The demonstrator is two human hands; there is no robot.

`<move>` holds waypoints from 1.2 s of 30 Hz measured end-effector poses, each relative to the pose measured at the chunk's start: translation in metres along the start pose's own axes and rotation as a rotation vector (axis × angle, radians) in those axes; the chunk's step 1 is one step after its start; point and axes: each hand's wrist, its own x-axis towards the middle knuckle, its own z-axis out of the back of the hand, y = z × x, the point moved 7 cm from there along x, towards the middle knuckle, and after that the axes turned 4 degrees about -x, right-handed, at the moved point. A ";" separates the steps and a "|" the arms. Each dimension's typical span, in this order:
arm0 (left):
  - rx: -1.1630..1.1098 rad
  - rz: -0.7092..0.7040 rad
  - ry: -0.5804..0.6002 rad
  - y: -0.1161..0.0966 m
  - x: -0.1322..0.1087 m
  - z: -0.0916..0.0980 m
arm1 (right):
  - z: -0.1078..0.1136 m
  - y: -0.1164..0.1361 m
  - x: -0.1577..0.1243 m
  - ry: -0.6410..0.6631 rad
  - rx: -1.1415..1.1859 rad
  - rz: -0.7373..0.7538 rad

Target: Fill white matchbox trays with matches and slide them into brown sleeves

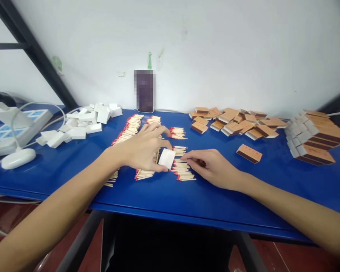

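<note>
Between the thumb and a finger of my left hand [144,147] sits a small white matchbox tray [167,158], tilted over the matches. My right hand [212,166] is just right of it, thumb and forefinger pinched on the end of a matchstick [182,160]. Red-headed matches [184,175] lie in a column under those fingertips, heads to the left. More matches [130,128] form long rows to the left, partly hidden by my left hand and forearm. Whether the tray holds matches cannot be seen.
White trays [85,121] are heaped at the back left, beside a power strip [22,130] and cables. Orange matchbox sleeves [238,122] lie piled at the back right, one sleeve [249,153] apart. Stacked matchboxes [314,138] stand far right. A phone [145,92] leans against the wall.
</note>
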 end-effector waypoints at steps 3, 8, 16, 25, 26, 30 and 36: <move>-0.065 -0.019 -0.080 -0.006 -0.001 0.014 | 0.000 0.001 0.000 0.015 -0.001 0.003; -0.123 -0.114 -0.091 -0.043 -0.010 0.017 | 0.001 0.005 0.001 0.017 0.032 0.027; -0.077 -0.170 0.026 -0.073 -0.029 0.001 | 0.002 0.006 0.000 0.006 0.063 0.049; 0.141 0.021 -0.098 -0.009 -0.046 0.043 | 0.007 0.025 -0.012 -0.049 0.058 0.279; 0.152 0.010 -0.075 -0.010 -0.045 0.039 | 0.008 0.031 -0.015 -0.043 0.058 0.328; 0.202 -0.064 0.022 -0.018 -0.034 0.020 | 0.007 0.048 -0.023 0.010 0.002 0.412; 0.285 -0.137 0.150 -0.019 -0.017 0.009 | -0.006 0.049 -0.030 0.118 -0.145 0.402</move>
